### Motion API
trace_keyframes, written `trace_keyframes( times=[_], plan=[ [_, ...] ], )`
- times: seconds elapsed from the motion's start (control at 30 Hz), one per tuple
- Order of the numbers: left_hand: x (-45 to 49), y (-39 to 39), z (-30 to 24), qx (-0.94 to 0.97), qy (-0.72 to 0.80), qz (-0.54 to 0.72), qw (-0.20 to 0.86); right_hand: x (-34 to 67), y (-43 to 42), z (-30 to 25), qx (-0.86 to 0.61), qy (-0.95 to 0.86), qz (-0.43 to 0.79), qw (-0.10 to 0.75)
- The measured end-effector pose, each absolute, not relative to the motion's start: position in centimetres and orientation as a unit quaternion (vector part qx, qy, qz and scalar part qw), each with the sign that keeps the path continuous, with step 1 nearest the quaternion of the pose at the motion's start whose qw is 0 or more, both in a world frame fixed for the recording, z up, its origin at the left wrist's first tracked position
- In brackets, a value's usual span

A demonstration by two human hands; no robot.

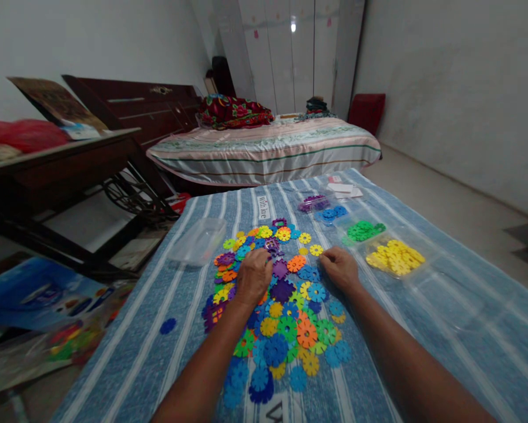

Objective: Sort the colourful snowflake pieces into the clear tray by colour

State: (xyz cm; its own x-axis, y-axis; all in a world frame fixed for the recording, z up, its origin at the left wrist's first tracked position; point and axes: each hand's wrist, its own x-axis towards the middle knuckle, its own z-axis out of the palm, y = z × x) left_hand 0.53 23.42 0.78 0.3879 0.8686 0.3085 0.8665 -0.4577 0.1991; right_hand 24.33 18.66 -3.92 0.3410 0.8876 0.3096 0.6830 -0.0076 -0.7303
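A spread-out pile of flat, notched plastic discs (306, 332) in orange, blue, green, yellow and purple covers the middle of the table. Over its left part is my left hand (254, 275), fingers curled and closed, with a bit of purple showing by the fingertips. What it holds, if anything, is hidden. My right hand (340, 269) rests at the pile's right edge, thumb and fingers pressed together. Whether something small is in that pinch does not show. Close to its fingertips lies a yellow disc (316, 250). Purple square pieces (282, 290) lie between my hands.
To the right, clear containers hold yellow discs (398, 257), green discs (364, 231), blue discs (333, 213) and purple discs (313, 204). A clear plastic box (198, 242) stands left of the pile. One dark blue disc (167, 326) lies apart. Beyond the table is a bed (268, 155).
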Motion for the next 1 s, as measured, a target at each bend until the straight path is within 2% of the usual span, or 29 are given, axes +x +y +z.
trace_keyframes(
  times=[0.17,0.37,1.0],
  plan=[
    [-2.7,24.7,0.0,0.796,0.587,0.136,-0.057,24.3,18.7,-4.0,-0.702,-0.558,0.121,0.426],
    [-3.7,24.8,-0.7,0.8,0.591,0.101,-0.026,24.3,18.7,-4.2,-0.704,-0.554,0.118,0.428],
    [-4.1,24.4,-0.6,0.804,0.555,0.21,0.04,24.3,18.8,-4.1,-0.704,-0.56,0.116,0.421]
  ],
)
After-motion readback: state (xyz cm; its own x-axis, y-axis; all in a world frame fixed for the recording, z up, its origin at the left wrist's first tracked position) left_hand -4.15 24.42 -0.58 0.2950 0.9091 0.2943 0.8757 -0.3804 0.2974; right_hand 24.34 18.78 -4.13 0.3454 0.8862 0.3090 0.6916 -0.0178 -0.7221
